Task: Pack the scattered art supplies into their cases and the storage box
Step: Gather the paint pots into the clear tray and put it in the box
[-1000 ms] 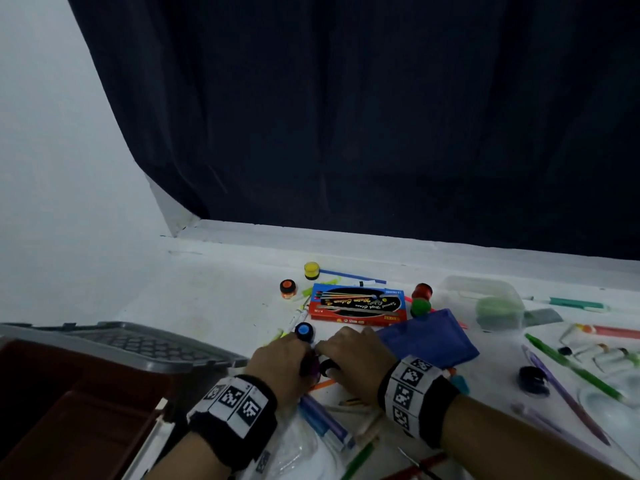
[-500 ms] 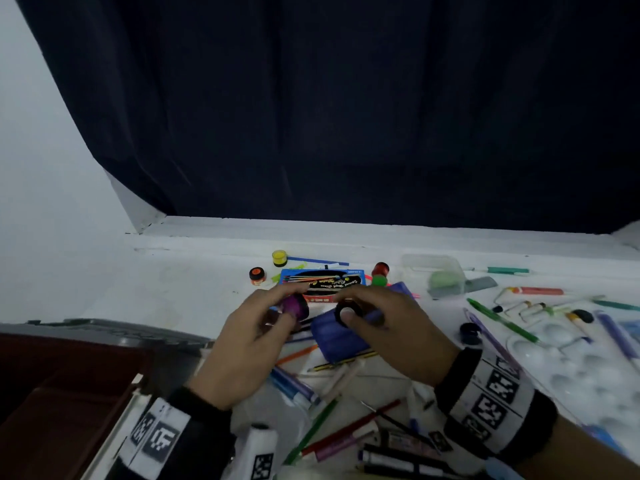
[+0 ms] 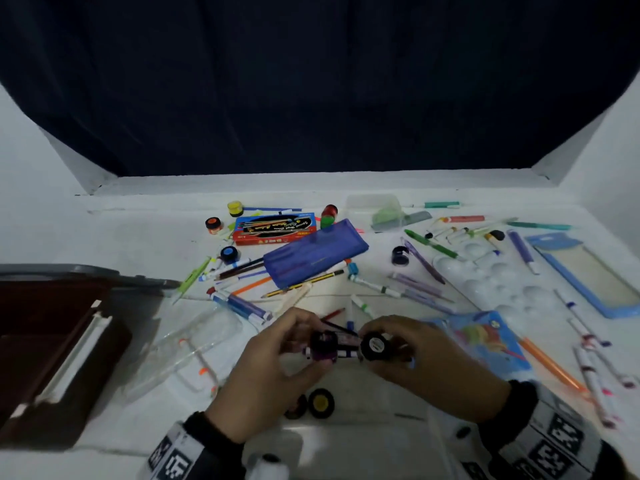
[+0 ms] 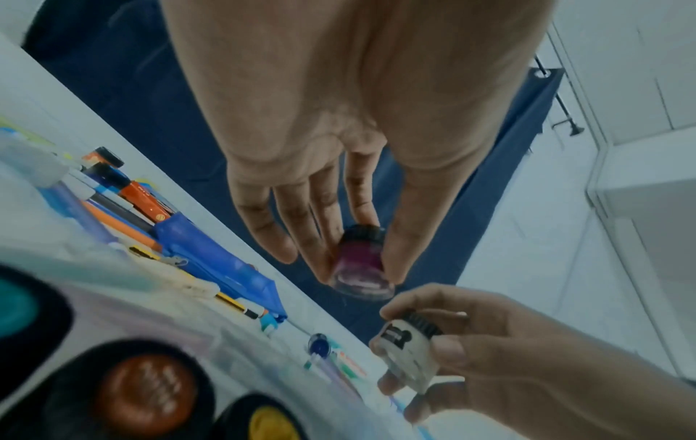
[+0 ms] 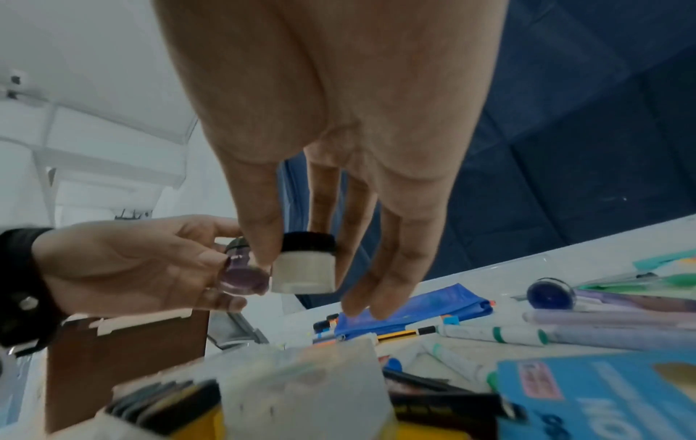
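Note:
My left hand (image 3: 298, 344) pinches a small purple paint pot (image 3: 324, 346) with a black cap, held above the table near its front edge. My right hand (image 3: 391, 344) pinches a white paint pot (image 3: 374, 345) with a black cap beside it. The left wrist view shows the purple paint pot (image 4: 360, 262) between thumb and fingers, with the white pot (image 4: 408, 354) lower down. In the right wrist view the white pot (image 5: 304, 265) and purple pot (image 5: 243, 274) almost touch. The brown storage box (image 3: 52, 358) stands open at the left. A blue pencil case (image 3: 313, 252) lies mid-table.
Pens, markers and pencils (image 3: 242, 271) lie scattered around the blue case. A red brush box (image 3: 275, 228), more paint pots (image 3: 228, 253), a white palette (image 3: 491, 282) and a clear case (image 3: 187, 348) lie on the table. A yellow pot (image 3: 321, 403) sits below my hands.
Both hands have lifted the two pots off the table and drawn them back toward me, away from the blue case. The head view has swung right and down.

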`<state>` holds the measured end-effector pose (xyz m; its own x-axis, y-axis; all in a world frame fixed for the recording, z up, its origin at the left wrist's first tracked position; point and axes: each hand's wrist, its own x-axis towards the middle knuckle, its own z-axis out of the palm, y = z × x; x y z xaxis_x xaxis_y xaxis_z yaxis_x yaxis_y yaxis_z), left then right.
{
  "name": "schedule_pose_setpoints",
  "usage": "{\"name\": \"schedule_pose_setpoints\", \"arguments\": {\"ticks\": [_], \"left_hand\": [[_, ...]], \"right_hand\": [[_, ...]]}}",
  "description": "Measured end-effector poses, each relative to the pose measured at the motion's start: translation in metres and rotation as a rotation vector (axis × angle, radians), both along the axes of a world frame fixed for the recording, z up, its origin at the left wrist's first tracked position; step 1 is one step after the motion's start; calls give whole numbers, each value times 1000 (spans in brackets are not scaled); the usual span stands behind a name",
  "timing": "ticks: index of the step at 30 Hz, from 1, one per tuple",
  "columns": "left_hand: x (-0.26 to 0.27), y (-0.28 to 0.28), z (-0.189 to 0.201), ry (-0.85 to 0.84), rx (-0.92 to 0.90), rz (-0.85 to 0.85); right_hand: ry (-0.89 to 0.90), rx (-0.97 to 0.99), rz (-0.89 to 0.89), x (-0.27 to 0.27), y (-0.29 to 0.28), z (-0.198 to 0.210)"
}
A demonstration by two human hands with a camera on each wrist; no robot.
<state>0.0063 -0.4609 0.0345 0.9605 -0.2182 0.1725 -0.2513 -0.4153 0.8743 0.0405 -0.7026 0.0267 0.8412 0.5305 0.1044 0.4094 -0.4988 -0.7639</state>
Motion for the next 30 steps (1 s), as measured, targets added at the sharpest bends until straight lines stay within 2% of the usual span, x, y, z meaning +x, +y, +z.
{"name": "schedule_pose_setpoints", "arguments": {"ticks": [6,10,15,30], "left_hand": [[-16,-13,-26,-100,328,-31],[-18,-18,-36,-96,439,-111],[-14,-25,-37,-49,579,-213],[8,-36,-26,100,708,-400]], "right_hand": [[-111,-221,72,-22,-7,-12],[-171,-351,130,-29,-2,-19],[-127,-472,165,-26,1,-18],[-110,-742,194,-14,18,-5]]}}
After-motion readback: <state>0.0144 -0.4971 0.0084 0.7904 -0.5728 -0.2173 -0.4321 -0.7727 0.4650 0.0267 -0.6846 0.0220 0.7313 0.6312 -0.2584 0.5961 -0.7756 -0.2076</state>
